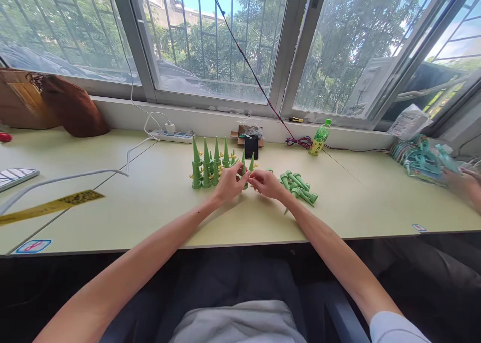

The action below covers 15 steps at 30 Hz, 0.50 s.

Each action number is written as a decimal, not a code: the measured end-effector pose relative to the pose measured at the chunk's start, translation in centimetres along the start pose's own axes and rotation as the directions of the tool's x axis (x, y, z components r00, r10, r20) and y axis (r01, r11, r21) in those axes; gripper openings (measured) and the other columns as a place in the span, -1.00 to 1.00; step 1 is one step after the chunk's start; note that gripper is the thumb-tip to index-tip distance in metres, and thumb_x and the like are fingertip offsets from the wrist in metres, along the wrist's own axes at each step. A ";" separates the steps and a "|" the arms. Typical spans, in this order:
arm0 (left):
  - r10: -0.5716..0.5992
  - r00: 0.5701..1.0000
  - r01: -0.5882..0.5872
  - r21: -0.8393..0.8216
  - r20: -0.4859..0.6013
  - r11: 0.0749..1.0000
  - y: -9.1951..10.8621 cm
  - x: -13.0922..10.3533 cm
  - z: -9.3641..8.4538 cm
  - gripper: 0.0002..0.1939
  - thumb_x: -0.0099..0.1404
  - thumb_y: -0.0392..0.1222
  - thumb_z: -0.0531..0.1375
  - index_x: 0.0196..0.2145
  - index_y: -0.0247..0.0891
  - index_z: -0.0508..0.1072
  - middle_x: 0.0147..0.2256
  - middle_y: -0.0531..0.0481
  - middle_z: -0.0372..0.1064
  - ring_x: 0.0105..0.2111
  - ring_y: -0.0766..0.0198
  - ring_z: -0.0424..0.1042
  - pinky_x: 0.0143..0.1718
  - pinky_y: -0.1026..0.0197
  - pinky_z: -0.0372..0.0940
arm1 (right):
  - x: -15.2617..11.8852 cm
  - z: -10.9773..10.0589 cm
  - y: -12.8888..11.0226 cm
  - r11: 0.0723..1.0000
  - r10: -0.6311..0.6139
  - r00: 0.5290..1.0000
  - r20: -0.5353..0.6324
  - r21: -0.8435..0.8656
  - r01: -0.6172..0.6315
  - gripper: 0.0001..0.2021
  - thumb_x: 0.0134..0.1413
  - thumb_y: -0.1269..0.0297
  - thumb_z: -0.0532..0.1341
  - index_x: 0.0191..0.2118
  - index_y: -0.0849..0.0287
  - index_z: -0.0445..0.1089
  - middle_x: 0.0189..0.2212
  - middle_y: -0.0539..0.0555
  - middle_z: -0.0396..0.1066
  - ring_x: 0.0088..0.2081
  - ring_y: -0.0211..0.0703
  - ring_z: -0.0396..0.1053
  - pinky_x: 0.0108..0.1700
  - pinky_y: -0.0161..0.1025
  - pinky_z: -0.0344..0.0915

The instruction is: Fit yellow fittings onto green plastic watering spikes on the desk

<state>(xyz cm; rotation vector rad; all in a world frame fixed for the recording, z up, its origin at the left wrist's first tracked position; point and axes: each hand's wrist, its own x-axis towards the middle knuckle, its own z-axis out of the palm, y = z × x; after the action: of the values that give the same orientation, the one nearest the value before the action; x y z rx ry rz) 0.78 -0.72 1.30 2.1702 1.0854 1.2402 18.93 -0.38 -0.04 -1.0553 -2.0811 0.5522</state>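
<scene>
Rows of upright green cones with round bases (206, 175) stand on the table, small yellow pegs sticking out between them. At the right end of these rows, my left hand (232, 181) is closed around a green cone (243, 168), whose lower part its fingers partly hide. My right hand (266, 183) is pinched close beside it, fingertips almost meeting those of the left. Whatever lies between the right fingertips is too small to make out. Just right of my right hand is a loose pile of green cones (296, 185) lying on their sides.
Behind the cones lie a dark phone (251, 147) and a power strip (176, 136). A green-labelled bottle (319, 138) stands by the window ledge. White cable (128, 167) crosses the left side. At far right, another person's hand (466, 182) is near teal hangers (421, 157).
</scene>
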 end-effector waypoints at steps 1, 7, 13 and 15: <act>-0.005 1.000 0.005 -0.002 -0.014 1.000 0.1 0.0 -0.1 -0.78 0.35 -0.02 0.11 -0.35 -0.22 0.30 -0.45 0.05 0.42 -0.61 0.36 0.33 -0.55 0.29 0.21 | 0.0 0.0 0.1 1.000 -0.002 1.000 -0.012 0.009 0.002 -0.74 0.24 0.08 0.16 -0.28 0.20 0.38 -0.59 -0.02 0.40 -0.55 -0.30 0.28 -0.39 -0.33 0.19; -0.021 0.997 0.022 0.001 -0.069 1.000 0.5 0.2 -0.3 -0.80 0.33 -0.05 0.12 -0.36 -0.22 0.30 -0.46 0.05 0.43 -0.62 0.35 0.33 -0.53 0.28 0.23 | 0.2 0.3 0.5 0.994 -0.011 1.000 -0.026 0.108 0.014 -0.78 0.19 0.10 0.19 -0.25 0.17 0.32 -0.50 0.00 0.42 -0.49 -0.26 0.34 -0.37 -0.30 0.27; -0.019 0.998 0.019 0.008 -0.058 1.000 0.4 0.1 -0.3 -0.80 0.33 -0.05 0.13 -0.35 -0.22 0.31 -0.45 0.05 0.44 -0.62 0.36 0.32 -0.53 0.28 0.23 | 0.1 0.2 0.4 0.994 0.016 1.000 -0.005 0.111 -0.016 -0.81 0.20 0.15 0.16 -0.31 0.17 0.31 -0.54 -0.02 0.38 -0.55 -0.29 0.27 -0.39 -0.30 0.25; -0.017 0.998 0.018 0.014 -0.054 1.000 0.3 0.1 -0.3 -0.80 0.34 -0.05 0.13 -0.35 -0.22 0.32 -0.44 0.05 0.44 -0.62 0.37 0.32 -0.54 0.29 0.22 | 0.0 0.1 0.2 0.995 0.022 1.000 0.002 0.099 -0.022 -0.82 0.21 0.18 0.14 -0.34 0.17 0.30 -0.57 -0.04 0.37 -0.57 -0.30 0.25 -0.40 -0.31 0.23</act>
<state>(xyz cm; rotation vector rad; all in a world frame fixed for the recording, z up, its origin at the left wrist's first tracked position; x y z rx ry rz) 0.69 -0.80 1.73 2.1447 1.1356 1.2942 18.96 -0.25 -0.18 -1.0220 -2.0232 0.6608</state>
